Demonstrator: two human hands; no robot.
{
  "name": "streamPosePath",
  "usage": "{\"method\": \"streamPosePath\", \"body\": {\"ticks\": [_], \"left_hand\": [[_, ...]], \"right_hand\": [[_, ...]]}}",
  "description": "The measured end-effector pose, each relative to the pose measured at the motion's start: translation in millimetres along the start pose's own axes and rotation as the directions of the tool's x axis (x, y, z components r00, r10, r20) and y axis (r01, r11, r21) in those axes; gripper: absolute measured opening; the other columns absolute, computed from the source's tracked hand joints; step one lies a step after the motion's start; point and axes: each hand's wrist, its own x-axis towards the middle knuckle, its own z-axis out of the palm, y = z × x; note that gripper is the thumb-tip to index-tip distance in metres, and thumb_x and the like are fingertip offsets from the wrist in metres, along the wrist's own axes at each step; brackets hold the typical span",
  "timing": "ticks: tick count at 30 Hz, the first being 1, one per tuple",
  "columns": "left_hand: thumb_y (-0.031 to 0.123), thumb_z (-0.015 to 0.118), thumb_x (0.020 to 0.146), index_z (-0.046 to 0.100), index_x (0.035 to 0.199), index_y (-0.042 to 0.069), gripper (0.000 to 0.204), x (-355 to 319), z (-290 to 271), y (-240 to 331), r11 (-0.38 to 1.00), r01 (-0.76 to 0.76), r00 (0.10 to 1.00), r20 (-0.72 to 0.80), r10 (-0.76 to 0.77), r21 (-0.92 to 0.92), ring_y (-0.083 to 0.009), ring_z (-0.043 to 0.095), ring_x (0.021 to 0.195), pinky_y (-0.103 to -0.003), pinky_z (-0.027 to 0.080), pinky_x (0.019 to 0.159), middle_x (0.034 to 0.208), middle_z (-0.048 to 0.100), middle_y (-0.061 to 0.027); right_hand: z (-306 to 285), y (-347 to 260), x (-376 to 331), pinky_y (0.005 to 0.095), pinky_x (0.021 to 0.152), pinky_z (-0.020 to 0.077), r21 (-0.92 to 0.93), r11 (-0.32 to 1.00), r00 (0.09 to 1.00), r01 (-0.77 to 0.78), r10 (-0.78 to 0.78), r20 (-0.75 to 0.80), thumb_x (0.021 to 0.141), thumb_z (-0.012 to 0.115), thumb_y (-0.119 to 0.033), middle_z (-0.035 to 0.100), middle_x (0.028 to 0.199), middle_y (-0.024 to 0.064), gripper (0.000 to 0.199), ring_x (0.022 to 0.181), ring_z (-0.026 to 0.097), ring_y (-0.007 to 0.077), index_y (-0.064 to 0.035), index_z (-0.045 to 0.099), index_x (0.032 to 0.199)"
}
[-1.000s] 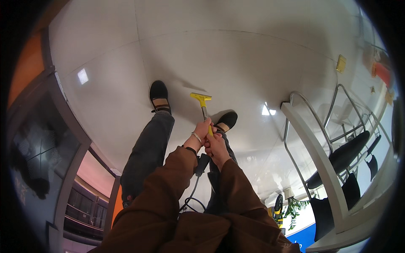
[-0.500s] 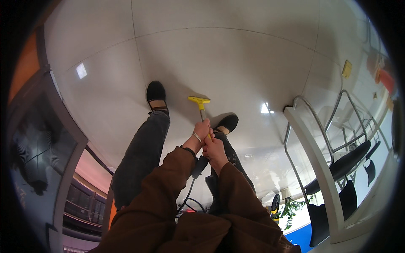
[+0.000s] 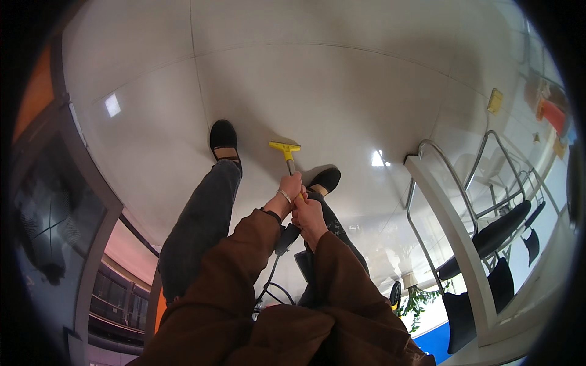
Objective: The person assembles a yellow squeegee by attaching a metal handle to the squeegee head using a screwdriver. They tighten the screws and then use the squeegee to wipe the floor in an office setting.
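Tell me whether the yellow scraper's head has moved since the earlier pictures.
No, not noticeably: against the white frame at right, the scraper's head holds its place.

No text, label, number or sign is legible in the current view. Small pale marks are present on the dark glass panel (image 3: 52, 213) at the left and at the lower edge of the blue panel (image 3: 437, 345) at the lower right; neither set resolves into characters. On the yellow head of the scraper (image 3: 285, 147), any print is too small to read.
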Motion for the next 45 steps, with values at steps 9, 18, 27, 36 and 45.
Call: {"method": "streamPosePath", "body": {"ticks": [9, 18, 27, 36, 45], "left_hand": [[0.024, 0.049, 0.089, 0.038, 0.067, 0.011, 0.028, 4.2, -4.3, 5.0, 0.998, 0.012, 0.999, 0.035, -0.009, -0.059, -0.0175, 0.034, 0.039, -0.033, 0.035, 0.039, 0.051, 0.035, -0.0027], [0.025, 0.049, 0.089, 0.036, 0.066, 0.012, 0.029, 7.1, -3.7, 4.0, 0.998, 0.008, 0.999, 0.053, -0.005, -0.057, -0.0195, 0.033, 0.037, -0.036, 0.035, 0.038, 0.05, 0.034, -0.0029], [0.024, 0.049, 0.088, 0.037, 0.065, 0.012, 0.029, 14.8, -4.5, 3.6, 0.999, -0.011, 0.999, 0.047, 0.013, -0.051, -0.0218, 0.037, 0.039, -0.038, 0.035, 0.039, 0.049, 0.036, -0.0047], [0.038, 0.054, 0.092, 0.044, 0.075, 0.009, 0.034, -13.7, -21.3, -20.7, 0.989, 0.067, 0.99, 0.132, -0.049, -0.134, -0.0232, 0.046, 0.044, -0.038, 0.044, 0.046, 0.052, 0.044, -0.0075], [0.025, 0.049, 0.1, 0.052, 0.092, 0.005, 0.022, -165.0, -11.4, -22.7, 0.903, -0.378, 0.896, 0.328, 0.301, 0.205, -0.0126, 0.062, 0.064, -0.025, 0.049, 0.057, 0.078, 0.068, -0.0085]], "right_hand": [[11.8, -4.2, -3.5, 0.023, 0.039, 0.0235, 0.011, 1.0, 0.999, -0.018, 0.019, -0.041, 0.095, 0.052, -0.021, 0.038, 0.054, -0.0053, 0.027, 0.04, 0.031, 0.0056, -0.0118, 0.045, 0.071], [12.0, -9.8, -6.2, 0.0228, 0.038, 0.0242, -0.006, 1.0, 1.0, -0.001, 0.001, -0.02, 0.094, 0.053, -0.019, 0.038, 0.053, -0.0056, 0.026, 0.039, 0.032, 0.0059, -0.0121, 0.045, 0.07], [8.3, -5.5, 0.8, 0.0229, 0.038, 0.0247, 0.005, 1.0, 1.0, 0.006, -0.006, -0.001, 0.094, 0.053, -0.021, 0.038, 0.054, -0.0054, 0.026, 0.039, 0.032, 0.0062, -0.0121, 0.045, 0.071], [-10.4, 21.9, -21.7, 0.0208, 0.041, 0.022, -0.009, 0.999, 0.996, -0.041, 0.041, 0.073, 0.098, 0.05, -0.027, 0.036, 0.059, -0.0067, 0.017, 0.044, 0.031, 0.0053, -0.0127, 0.047, 0.09], [-68.6, 40.2, -104.8, 0.0222, 0.046, 0.0334, -0.273, 0.919, 0.933, 0.285, -0.2, 0.299, 0.098, 0.053, -0.034, 0.047, 0.063, -0.0035, 0.029, 0.051, 0.042, 0.0061, -0.0061, 0.057, 0.093]]}}
